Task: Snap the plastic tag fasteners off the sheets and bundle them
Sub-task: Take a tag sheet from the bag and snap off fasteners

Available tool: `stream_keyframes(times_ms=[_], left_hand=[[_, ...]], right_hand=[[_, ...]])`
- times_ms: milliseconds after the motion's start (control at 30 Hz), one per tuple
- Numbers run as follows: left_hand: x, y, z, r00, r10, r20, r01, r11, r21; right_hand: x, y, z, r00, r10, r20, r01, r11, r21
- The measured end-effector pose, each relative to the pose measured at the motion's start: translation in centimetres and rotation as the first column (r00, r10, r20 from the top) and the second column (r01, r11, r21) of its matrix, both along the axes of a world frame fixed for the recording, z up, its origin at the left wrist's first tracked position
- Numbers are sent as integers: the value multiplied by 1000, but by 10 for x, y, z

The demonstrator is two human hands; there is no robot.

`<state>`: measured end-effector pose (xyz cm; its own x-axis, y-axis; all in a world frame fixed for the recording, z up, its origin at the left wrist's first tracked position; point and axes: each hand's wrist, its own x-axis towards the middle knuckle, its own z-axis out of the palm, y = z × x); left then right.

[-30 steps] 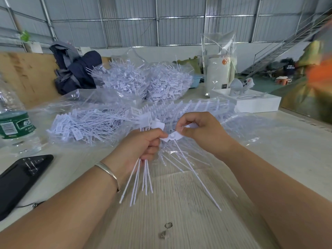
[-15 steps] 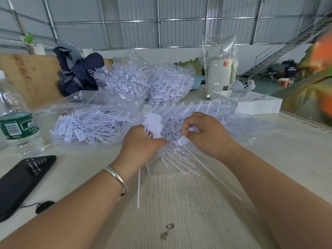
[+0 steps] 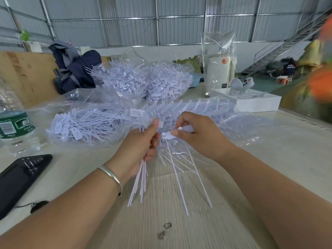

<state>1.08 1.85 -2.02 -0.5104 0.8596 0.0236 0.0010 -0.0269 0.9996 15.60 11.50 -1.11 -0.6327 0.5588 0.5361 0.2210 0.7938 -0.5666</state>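
My left hand [image 3: 139,150] grips a bundle of loose white tag fasteners [image 3: 140,184], whose thin tails hang down below my fist. My right hand [image 3: 199,133] pinches the flat head of a white fastener [image 3: 168,136] just right of my left thumb, and two long tails [image 3: 179,180] trail down from it toward me. Behind both hands a sheet of joined fasteners [image 3: 188,108] lies on crinkled clear plastic. A heap of separated fasteners [image 3: 84,124] lies in a clear bag at the left.
Two full bags of fasteners [image 3: 149,83] stand at the back. At the left edge are a water bottle [image 3: 14,126] and a black phone [image 3: 19,178]. A white box [image 3: 256,101] and a dark jacket [image 3: 75,71] sit farther off. Two small bits [image 3: 165,229] lie on the table near me.
My left hand turned and dropped slightly, so the bundle's tails hang below the fist again. My right hand's pinched fastener head has moved close to my left thumb.
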Motion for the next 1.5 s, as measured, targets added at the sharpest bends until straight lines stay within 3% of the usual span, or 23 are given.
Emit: stream_keyframes(times_ms=[100, 467, 633, 833, 1033, 1233, 1333, 1433, 1500], left_hand=[[-1, 0, -1, 999, -18, -38, 20, 998, 52], [-3, -1, -2, 994, 32, -103, -35, 999, -26], [-5, -1, 0, 995, 55, -80, -60, 997, -54], [-9, -2, -1, 998, 31, -57, -32, 999, -16], [-6, -6, 3, 990, -140, 5, 140, 990, 36], [2, -11, 5, 946, -325, 2, 325, 945, 43], [3, -10, 7, 929, -367, 52, 364, 930, 59], [6, -8, 9, 913, -386, 132, 373, 921, 115], [9, -7, 9, 934, -347, 84, 341, 937, 73]], right_hand=[[-1, -1, -1, 999, 44, 13, -44, 999, 0], [0, -7, 1, 992, 98, -82, -100, 995, -22], [4, -1, 5, 984, 61, -165, -77, 993, -92], [4, 1, 5, 987, 52, -150, -81, 977, -197], [8, 1, 7, 899, 216, -382, -395, 778, -489], [7, -1, 7, 785, 378, -490, -619, 508, -599], [6, -2, 8, 775, 403, -486, -632, 502, -591], [6, -1, 9, 813, 327, -482, -579, 545, -606], [6, 0, 9, 860, 248, -446, -498, 596, -629]])
